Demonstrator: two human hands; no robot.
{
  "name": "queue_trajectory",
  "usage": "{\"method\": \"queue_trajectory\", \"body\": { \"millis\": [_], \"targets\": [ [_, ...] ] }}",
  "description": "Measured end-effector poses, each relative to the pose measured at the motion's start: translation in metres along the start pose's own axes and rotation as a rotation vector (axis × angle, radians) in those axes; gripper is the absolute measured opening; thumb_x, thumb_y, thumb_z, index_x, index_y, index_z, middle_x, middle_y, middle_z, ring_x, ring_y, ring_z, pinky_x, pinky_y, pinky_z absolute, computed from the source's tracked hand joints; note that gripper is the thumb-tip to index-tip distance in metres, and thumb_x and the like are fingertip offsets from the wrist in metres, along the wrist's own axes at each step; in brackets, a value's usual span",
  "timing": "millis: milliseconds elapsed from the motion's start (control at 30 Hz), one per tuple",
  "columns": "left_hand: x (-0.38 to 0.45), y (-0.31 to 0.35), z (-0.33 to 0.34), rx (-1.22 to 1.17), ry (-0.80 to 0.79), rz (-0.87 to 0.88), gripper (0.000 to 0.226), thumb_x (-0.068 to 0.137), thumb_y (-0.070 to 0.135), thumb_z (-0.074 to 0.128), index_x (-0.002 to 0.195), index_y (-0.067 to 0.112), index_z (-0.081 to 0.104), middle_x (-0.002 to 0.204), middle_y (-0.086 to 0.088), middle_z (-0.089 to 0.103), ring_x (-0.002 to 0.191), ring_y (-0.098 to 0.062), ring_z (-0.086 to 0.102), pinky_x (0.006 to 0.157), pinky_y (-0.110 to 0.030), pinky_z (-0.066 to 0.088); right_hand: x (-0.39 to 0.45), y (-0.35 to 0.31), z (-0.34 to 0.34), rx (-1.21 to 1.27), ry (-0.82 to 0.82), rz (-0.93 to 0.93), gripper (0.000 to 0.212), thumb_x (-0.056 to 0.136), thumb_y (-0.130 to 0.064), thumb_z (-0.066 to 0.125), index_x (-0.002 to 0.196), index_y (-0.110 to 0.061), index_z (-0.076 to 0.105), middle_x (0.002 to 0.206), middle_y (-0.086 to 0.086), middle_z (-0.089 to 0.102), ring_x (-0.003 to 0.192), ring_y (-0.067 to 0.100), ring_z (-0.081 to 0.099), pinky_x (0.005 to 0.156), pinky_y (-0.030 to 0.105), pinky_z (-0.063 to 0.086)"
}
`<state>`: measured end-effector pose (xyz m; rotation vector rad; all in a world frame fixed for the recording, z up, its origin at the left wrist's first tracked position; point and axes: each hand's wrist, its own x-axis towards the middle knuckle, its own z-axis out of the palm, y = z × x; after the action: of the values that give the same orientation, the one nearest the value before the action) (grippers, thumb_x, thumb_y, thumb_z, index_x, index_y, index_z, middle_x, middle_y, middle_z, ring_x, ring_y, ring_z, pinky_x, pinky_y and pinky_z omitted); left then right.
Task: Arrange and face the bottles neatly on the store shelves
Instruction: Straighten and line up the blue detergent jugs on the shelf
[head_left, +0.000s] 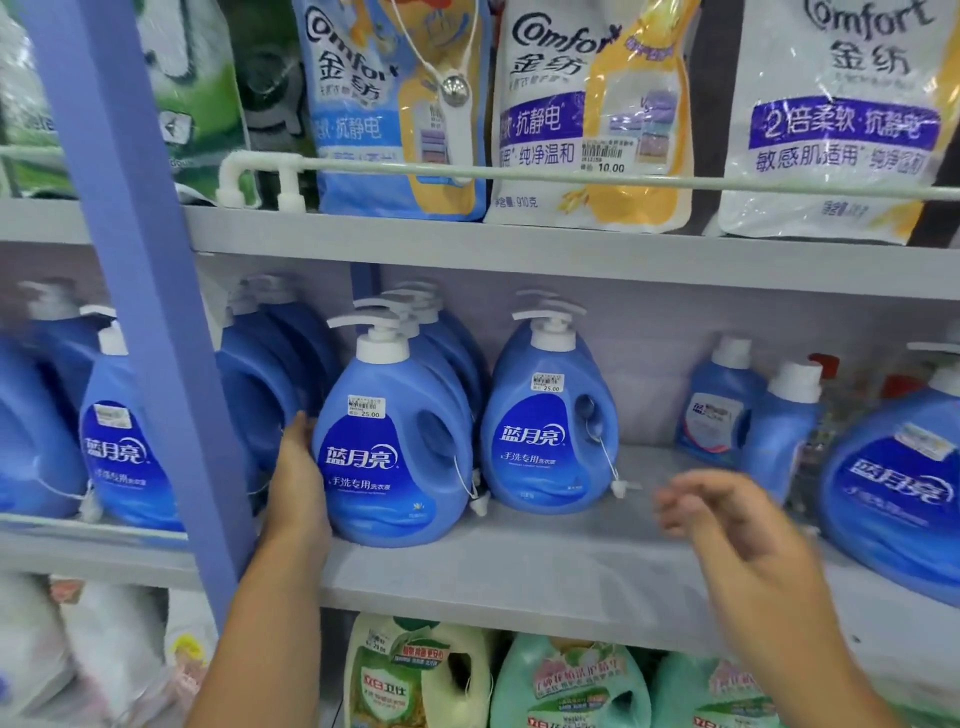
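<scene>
"Comfort" and "金纺" are printed on the blue refill pouch (395, 104), on the yellow refill pouch (592, 109) and on the white refill pouch (841, 114); "抗静电" is read on the first two; a sticker marked "10.00" is carried by the yellow one, with "910克" at its foot; "2倍柔软" and "敏感肌适用" are shown on the white one; "蓝月亮" and "手洗专用" are printed on the front pump bottle (395, 441) and on the second pump bottle (550, 421); a "25.00" price sticker is borne by each; "立白卫仕" is seen on the cream bottle (410, 675) below.

Comfort refill pouches (587, 114) on the upper shelf (519, 249) behind a white rail (571, 174); blue upright post (150, 291)
</scene>
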<state>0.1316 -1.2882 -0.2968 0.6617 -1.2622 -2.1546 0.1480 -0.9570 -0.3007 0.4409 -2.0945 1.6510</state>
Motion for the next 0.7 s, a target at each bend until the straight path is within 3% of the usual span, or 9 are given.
{"method": "queue_trajectory", "body": {
  "millis": [67, 167, 300, 400, 500, 600, 700],
  "targets": [
    [-0.001, -0.001, -0.001, -0.001, -0.019, 0.006, 0.031, 0.094, 0.052, 0.056, 0.085, 0.029, 0.074, 0.081, 0.004, 0.079, 0.078, -0.017, 0.072, 0.072, -0.035, 0.057, -0.008, 0.003, 0.05, 0.019, -0.179, 0.072, 0.02, 0.094, -0.012, 0.068, 0.101, -0.031, 0.068, 0.104, -0.009, 0.073, 0.09, 0.01, 0.069, 0.078, 0.018, 0.054],
    [-0.001, -0.001, -0.002, 0.002, -0.042, 0.008, 0.028, 0.094, 0.048, 0.056, 0.084, 0.028, 0.073, 0.081, 0.003, 0.078, 0.071, -0.013, 0.072, 0.066, -0.032, 0.057, 0.001, 0.011, 0.107, -0.02, -0.324, 0.134, 0.03, 0.091, -0.028, 0.075, 0.115, -0.037, 0.058, 0.121, -0.016, 0.061, 0.094, -0.001, 0.065, 0.078, 0.014, 0.052],
    [0.001, -0.002, -0.004, 0.007, -0.042, -0.003, 0.028, 0.094, 0.049, 0.056, 0.088, 0.028, 0.074, 0.084, 0.001, 0.08, 0.081, -0.018, 0.072, 0.074, -0.036, 0.058, 0.013, 0.014, 0.143, -0.023, -0.34, 0.12, 0.051, 0.086, -0.037, 0.079, 0.126, -0.045, 0.047, 0.128, -0.019, 0.052, 0.094, -0.002, 0.064, 0.08, 0.013, 0.051],
    [-0.001, 0.0, -0.004, 0.009, -0.045, -0.013, 0.03, 0.096, 0.049, 0.055, 0.088, 0.026, 0.072, 0.075, 0.004, 0.079, 0.079, -0.017, 0.071, 0.077, -0.036, 0.057, 0.015, 0.01, 0.149, -0.038, -0.325, 0.087, 0.047, 0.086, -0.036, 0.079, 0.115, -0.053, 0.047, 0.122, -0.024, 0.05, 0.091, -0.008, 0.061, 0.075, 0.007, 0.047],
    [-0.005, 0.003, -0.002, 0.018, -0.037, -0.008, 0.033, 0.097, 0.052, 0.054, 0.089, 0.025, 0.071, 0.07, 0.005, 0.077, 0.08, -0.017, 0.07, 0.076, -0.035, 0.057, 0.026, -0.007, 0.145, -0.119, -0.261, 0.014, 0.048, 0.089, -0.04, 0.074, 0.133, -0.037, 0.054, 0.122, -0.022, 0.05, 0.098, -0.006, 0.06, 0.076, 0.005, 0.046],
    [-0.005, 0.003, -0.002, 0.073, -0.015, 0.063, 0.038, 0.1, 0.057, 0.048, 0.094, 0.026, 0.07, 0.082, 0.001, 0.078, 0.082, -0.016, 0.07, 0.069, -0.031, 0.053, 0.068, -0.044, 0.136, -0.181, -0.178, -0.18, 0.035, 0.096, -0.034, 0.065, 0.13, -0.028, 0.06, 0.123, -0.011, 0.059, 0.104, 0.007, 0.062, 0.087, 0.02, 0.05],
    [-0.009, 0.006, -0.001, 0.183, -0.031, 0.196, 0.037, 0.102, 0.057, 0.041, 0.103, 0.031, 0.067, 0.096, 0.005, 0.074, 0.085, -0.011, 0.069, 0.063, -0.026, 0.048, 0.123, -0.089, 0.141, -0.382, -0.339, -0.325, 0.027, 0.103, -0.027, 0.053, 0.126, -0.015, 0.063, 0.127, 0.004, 0.06, 0.114, 0.019, 0.059, 0.096, 0.031, 0.046]
  ]
}}
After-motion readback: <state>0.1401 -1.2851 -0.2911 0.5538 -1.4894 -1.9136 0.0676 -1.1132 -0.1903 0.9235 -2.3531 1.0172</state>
